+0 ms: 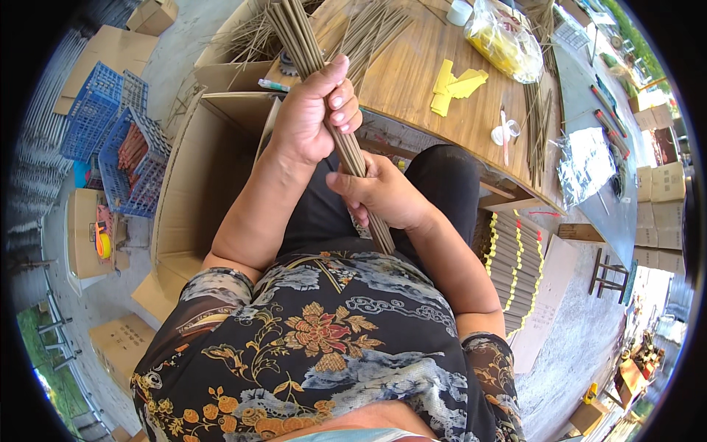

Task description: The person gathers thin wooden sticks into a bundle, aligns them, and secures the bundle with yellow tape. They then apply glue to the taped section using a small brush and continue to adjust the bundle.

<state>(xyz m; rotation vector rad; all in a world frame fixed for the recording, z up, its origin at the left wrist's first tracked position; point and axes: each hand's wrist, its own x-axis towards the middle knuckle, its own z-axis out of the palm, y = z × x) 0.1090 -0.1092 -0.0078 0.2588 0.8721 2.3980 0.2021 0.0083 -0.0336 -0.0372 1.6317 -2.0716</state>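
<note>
A bundle of thin brown incense sticks (297,33) slants across my lap, its upper end toward the table and its lower end near my shirt. My left hand (313,116) is closed around the upper part, thumb pointing up along the sticks. Lower down, my right hand (389,194) wraps the same bundle, with the thumb across it. Loose sticks (372,33) of the same kind lie spread on the wooden table just beyond my left hand.
The wooden table (405,96) carries yellow paper strips (454,87), a plastic bag of yellow pieces (504,40) and a brush (504,136). An open cardboard box (199,177) stands at my left, blue crates (136,162) beyond it. Yellow-banded stick bundles (508,269) are stacked at my right.
</note>
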